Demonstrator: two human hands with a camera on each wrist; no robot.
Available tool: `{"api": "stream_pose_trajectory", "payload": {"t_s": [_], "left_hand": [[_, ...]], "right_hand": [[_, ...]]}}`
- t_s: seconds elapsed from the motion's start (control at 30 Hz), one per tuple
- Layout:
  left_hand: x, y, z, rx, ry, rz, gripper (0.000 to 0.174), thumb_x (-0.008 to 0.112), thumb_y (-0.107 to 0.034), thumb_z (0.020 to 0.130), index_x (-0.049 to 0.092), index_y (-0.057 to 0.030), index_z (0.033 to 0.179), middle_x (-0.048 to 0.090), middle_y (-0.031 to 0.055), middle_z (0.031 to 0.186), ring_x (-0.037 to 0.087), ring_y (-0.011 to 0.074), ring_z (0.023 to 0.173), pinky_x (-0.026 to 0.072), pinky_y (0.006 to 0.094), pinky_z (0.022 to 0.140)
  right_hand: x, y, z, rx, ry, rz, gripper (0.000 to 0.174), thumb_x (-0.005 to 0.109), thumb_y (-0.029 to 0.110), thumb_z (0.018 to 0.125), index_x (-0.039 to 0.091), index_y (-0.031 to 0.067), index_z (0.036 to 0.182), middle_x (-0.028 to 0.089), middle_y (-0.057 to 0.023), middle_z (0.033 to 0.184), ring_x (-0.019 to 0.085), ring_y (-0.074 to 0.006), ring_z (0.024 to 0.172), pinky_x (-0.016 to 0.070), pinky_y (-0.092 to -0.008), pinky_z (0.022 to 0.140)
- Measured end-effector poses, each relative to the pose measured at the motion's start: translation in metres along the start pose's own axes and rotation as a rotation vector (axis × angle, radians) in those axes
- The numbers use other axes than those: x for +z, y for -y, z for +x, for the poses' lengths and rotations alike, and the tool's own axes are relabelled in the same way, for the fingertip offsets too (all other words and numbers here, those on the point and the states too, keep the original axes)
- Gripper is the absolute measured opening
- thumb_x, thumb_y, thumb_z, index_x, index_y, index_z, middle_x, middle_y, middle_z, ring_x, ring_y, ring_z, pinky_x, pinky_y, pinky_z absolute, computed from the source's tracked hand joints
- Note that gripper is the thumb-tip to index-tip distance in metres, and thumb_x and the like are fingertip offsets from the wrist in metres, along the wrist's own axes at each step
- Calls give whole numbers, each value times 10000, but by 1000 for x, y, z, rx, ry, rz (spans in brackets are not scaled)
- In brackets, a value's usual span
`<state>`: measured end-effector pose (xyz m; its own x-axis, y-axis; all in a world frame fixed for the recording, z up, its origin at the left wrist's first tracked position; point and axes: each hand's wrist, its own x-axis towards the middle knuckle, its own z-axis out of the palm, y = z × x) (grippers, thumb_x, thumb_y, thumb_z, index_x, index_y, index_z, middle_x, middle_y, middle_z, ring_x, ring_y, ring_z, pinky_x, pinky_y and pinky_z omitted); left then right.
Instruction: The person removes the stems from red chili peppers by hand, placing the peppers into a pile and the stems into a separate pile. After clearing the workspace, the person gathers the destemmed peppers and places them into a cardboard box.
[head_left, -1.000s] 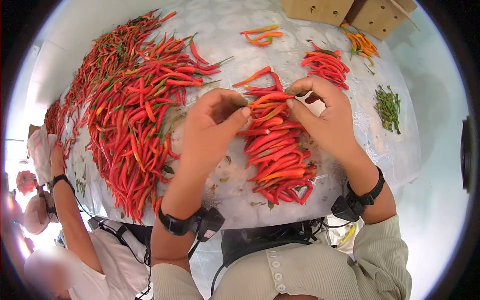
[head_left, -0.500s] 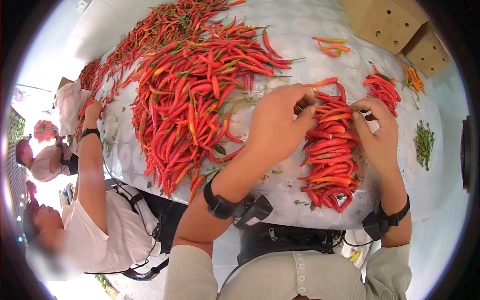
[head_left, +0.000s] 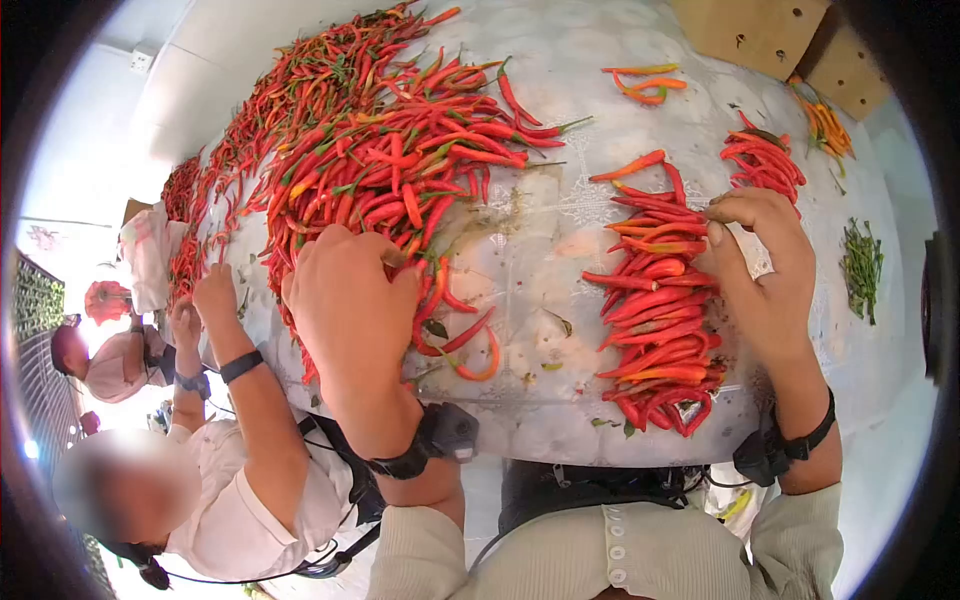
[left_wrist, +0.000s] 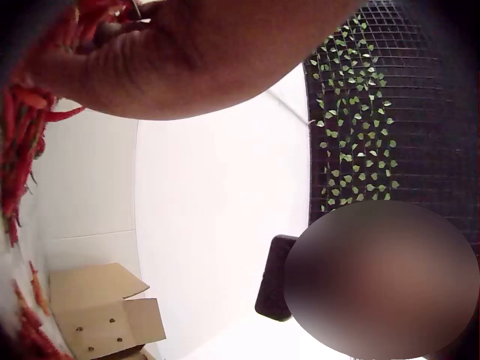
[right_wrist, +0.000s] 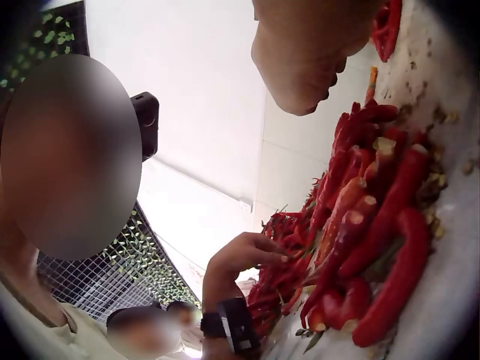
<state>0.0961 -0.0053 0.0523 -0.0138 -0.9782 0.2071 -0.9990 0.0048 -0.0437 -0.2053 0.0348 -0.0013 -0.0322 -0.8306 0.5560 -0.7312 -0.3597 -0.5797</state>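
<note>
My left hand (head_left: pixel 355 310) has its palm down over the large pile of red chilies (head_left: pixel 340 170). Its fingertips are hidden beneath the hand, so I cannot tell whether they grip a chili. In the right wrist view the same left hand (right_wrist: pixel 244 262) reaches into the pile. My right hand (head_left: pixel 765 265) is at the far right edge of a stacked row of red chilies (head_left: pixel 655 310), thumb and forefinger bent, tips apart beside the chili ends. Close up, stemless ends show on the row's chilies (right_wrist: pixel 367 217). Two chilies (head_left: pixel 640 165) lie at the row's far end.
A smaller bunch of red chilies (head_left: pixel 765 160) lies beyond my right hand. Green stems (head_left: pixel 860 270) are heaped at the right. Yellow-orange chilies (head_left: pixel 825 125) lie by cardboard boxes (head_left: pixel 750 35); a few orange ones (head_left: pixel 645 85) lie farther left. Another person (head_left: pixel 240 440) works at the left.
My left hand has left the row's far end and moved left onto the large pile. The right hand stays by the row. The head view has shifted left.
</note>
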Motion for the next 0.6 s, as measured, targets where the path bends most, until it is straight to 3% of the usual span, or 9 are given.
{"api": "stream_pose_trajectory", "payload": {"t_s": [0.43,0.53,0.6], "left_hand": [[3,-9,11,-129,160,92,169,774,-206,626,727,-107,754,632,86,883,600,306,930,448,446,832],[7,-14,11,66,-132,19,134,763,-147,660,719,-84,770,633,87,879,609,282,892,460,417,821],[4,-31,10,145,-266,-440,120,747,-91,681,706,-65,790,627,94,879,612,268,851,468,386,802]], "right_hand": [[-5,3,-2,-66,-14,42,127,675,27,776,649,47,898,632,-118,905,591,-301,853,474,-383,764],[-7,4,-1,-98,-40,48,123,673,28,778,647,44,897,633,-117,907,592,-299,851,473,-381,759],[-6,4,-1,-110,-56,58,124,670,29,780,649,44,901,635,-118,911,593,-299,852,473,-380,760]]}}
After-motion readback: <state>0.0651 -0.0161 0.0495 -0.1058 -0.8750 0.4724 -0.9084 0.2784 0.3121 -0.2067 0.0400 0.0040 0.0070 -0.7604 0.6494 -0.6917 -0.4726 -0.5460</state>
